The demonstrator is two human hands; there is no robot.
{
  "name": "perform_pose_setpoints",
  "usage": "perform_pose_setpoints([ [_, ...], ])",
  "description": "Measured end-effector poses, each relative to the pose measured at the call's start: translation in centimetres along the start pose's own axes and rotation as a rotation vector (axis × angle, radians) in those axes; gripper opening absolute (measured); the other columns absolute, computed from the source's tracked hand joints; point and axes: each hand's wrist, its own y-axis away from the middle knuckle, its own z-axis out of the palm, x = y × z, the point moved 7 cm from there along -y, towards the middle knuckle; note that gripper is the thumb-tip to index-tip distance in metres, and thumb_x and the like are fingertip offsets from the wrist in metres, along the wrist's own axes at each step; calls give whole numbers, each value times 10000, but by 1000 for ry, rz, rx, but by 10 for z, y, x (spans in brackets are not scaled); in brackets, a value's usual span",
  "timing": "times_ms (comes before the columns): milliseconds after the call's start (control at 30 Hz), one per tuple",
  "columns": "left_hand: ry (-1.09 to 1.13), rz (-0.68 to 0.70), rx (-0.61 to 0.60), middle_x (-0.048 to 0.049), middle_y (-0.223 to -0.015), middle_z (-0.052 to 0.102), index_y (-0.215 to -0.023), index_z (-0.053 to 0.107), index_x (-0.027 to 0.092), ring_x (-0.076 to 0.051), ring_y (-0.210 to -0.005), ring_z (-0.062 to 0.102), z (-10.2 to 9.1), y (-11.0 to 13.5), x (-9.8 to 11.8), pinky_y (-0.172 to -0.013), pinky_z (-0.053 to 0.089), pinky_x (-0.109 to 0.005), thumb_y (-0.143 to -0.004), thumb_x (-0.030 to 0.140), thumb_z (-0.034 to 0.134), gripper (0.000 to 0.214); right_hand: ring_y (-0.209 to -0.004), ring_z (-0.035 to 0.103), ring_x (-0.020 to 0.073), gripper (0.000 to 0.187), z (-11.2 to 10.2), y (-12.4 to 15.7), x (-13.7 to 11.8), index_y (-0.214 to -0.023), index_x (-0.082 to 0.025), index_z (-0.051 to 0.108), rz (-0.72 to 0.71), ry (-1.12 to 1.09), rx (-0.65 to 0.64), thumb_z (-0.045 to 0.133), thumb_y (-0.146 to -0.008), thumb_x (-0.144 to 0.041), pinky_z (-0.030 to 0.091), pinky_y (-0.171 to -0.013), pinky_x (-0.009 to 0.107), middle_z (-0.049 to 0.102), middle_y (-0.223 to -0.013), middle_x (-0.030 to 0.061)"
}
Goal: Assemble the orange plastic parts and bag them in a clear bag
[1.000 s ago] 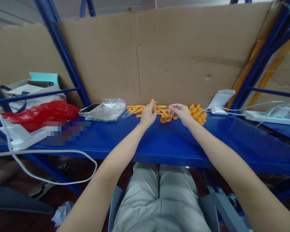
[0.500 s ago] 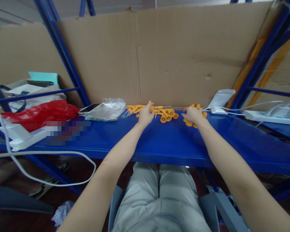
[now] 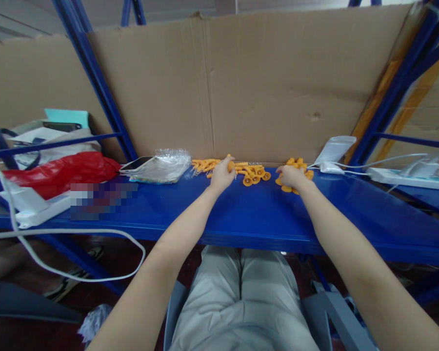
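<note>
My left hand (image 3: 221,176) is closed around an orange plastic piece (image 3: 230,165) that stands up out of its grip; the fingers are partly hidden. On the blue shelf beside it lie several orange pieces with round cupped ends (image 3: 254,175). Behind and left of that hand is a pile of orange rods with metal spirals (image 3: 204,165). My right hand (image 3: 291,176) bends its fingers down into a cluster of orange round pieces (image 3: 300,163). Its fingertips are hidden, and what they pinch cannot be made out.
A tall cardboard sheet (image 3: 263,87) closes off the back of the blue shelf (image 3: 256,214). To the left are a plastic-wrapped packet (image 3: 161,168), a red bag (image 3: 66,170) and a power strip. White cables and another strip (image 3: 413,176) lie at right.
Both hands stay nearly in place. The piece in my left hand has tilted or shifted slightly, and my right fingers have moved a little among the round pieces.
</note>
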Motion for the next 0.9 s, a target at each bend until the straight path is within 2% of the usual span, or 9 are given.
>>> perform_pose_setpoints([
  [133, 3, -2, 5, -74, -1156, 717, -1133, 651, 177, -222, -1070, 662, 0, 0, 0, -980, 507, -358, -808, 76, 575, 348, -1244, 567, 329, 490, -8, 5, -7, -1320, -227, 620, -35, -39, 48, 476, -863, -125, 234, -1121, 612, 657, -1289, 139],
  [200, 3, 0, 3, -71, -1155, 718, -1136, 650, 181, -222, -1070, 662, 0, 0, -1, -979, 508, -362, -807, 82, 577, 351, -1247, 564, 330, 481, -8, 6, -11, -1321, -235, 616, -59, -47, 56, 489, -865, -149, 248, -1116, 605, 654, -1301, 127],
  [267, -2, 0, 0, -76, -1149, 719, -1145, 649, 172, -223, -1065, 663, 1, 0, -1, -972, 511, -359, -806, 88, 580, 355, -1220, 582, 337, 455, -6, 7, -16, -1295, -240, 633, -89, -39, 36, 529, -855, -188, 313, -1085, 577, 669, -1276, 122],
  [367, -13, 4, -3, -79, -1132, 723, -1153, 647, 169, -223, -1045, 666, 1, 0, -1, -958, 516, -358, -808, 99, 579, 359, -1135, 631, 327, 415, -1, 7, -24, -1221, -234, 669, -135, -23, -23, 612, -810, -237, 436, -988, 476, 712, -1184, 113],
  [433, -19, 9, -3, -79, -1128, 723, -1153, 649, 172, -224, -1040, 666, 2, 0, -2, -954, 517, -360, -807, 101, 575, 360, -1092, 649, 322, 422, 1, 8, -27, -1198, -226, 672, -148, -11, -41, 657, -779, -268, 468, -935, 438, 726, -1134, 109],
  [667, -13, 23, 6, -77, -1128, 723, -1145, 655, 186, -222, -1052, 663, 3, 0, -3, -960, 514, -352, -805, 106, 576, 358, -1085, 647, 329, 470, 4, 5, -24, -1202, -205, 626, -132, 0, -33, 702, -750, -312, 438, -948, 481, 722, -1111, 123],
  [767, -10, 18, -1, -74, -1126, 725, -1130, 660, 188, -223, -1053, 665, 3, 0, -2, -966, 511, -352, -806, 97, 579, 347, -1096, 643, 353, 482, -1, 3, -20, -1229, -175, 592, -113, -60, 39, 692, -774, -298, 420, -963, 504, 714, -1115, 161],
  [900, 4, 21, -17, -78, -1146, 723, -1131, 658, 174, -219, -1077, 663, 2, 1, 1, -973, 507, -347, -811, 80, 575, 343, -1089, 644, 349, 491, -10, 5, -18, -1292, -159, 513, -81, -153, 126, 622, -823, -257, 438, -921, 459, 701, -1126, 188],
])
